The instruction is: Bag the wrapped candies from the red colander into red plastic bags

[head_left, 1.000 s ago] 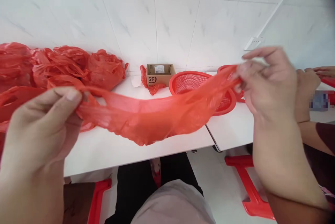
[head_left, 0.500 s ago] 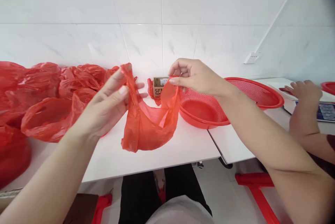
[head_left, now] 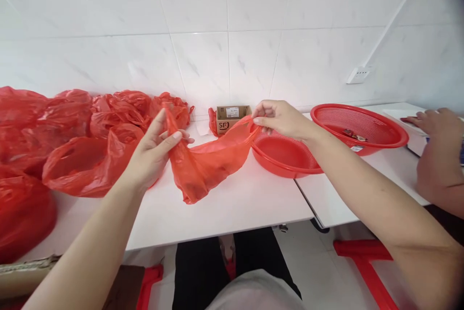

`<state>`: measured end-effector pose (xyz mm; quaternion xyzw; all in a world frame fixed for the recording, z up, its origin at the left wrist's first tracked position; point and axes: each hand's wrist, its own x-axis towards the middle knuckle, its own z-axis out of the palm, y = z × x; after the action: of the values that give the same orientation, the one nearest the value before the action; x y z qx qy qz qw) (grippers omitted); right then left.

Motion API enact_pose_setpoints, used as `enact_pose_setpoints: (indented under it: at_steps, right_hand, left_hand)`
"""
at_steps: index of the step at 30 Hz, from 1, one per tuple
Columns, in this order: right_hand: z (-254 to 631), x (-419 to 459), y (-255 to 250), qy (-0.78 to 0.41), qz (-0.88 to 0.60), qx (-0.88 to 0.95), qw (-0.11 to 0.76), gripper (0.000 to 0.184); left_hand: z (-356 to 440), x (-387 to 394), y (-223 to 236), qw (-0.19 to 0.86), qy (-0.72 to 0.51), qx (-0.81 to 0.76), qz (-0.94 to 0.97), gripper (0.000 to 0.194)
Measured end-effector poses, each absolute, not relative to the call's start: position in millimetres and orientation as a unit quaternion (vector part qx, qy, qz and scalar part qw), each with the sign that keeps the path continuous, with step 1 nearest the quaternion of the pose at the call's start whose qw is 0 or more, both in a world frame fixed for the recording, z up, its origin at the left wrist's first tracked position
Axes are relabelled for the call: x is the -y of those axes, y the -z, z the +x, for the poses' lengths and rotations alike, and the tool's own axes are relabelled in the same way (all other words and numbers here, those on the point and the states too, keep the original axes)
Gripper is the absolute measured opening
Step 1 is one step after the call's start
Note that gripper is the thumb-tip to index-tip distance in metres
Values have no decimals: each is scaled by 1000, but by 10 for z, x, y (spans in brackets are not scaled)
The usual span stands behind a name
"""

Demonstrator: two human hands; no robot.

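Observation:
A thin red plastic bag (head_left: 205, 165) hangs between my two hands over the white table (head_left: 232, 203), its bottom touching the tabletop. My left hand (head_left: 154, 150) pinches one handle of the bag near the pile of red bags. My right hand (head_left: 281, 119) pinches the other handle, above the rim of the nearer red mesh basket (head_left: 286, 155). The bag's mouth is stretched between the hands.
A pile of red plastic bags (head_left: 65, 131) covers the table's left. A small cardboard box (head_left: 232, 117) stands by the wall. A second red basket (head_left: 358, 128) sits on the right table. Another person's hand (head_left: 438, 155) rests at the far right. Red stools stand below.
Both hands have moved away from me and down towards the table. The bag, stretched wide a second ago, now hangs lower with its bottom on the tabletop.

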<state>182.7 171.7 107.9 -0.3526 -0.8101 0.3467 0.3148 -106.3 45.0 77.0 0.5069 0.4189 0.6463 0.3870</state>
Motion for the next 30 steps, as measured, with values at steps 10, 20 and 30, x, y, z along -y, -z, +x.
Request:
enact_pose_setpoints:
  at_steps: [10,20,30]
  right_hand:
    - [1717,-1753,-994,-263,-354,865,240,13]
    - [1694,-1716,-648,-263,-331,870,253,15]
    - [1834,-1669,-579,-248,-351,871,236,13]
  left_hand:
    - [-1024,-566,-607,408,-634,-412,511,63]
    - [-531,-213,859,277,-671,-575,378,56]
    - [-374,-717,709,439,-639,-503,382,28]
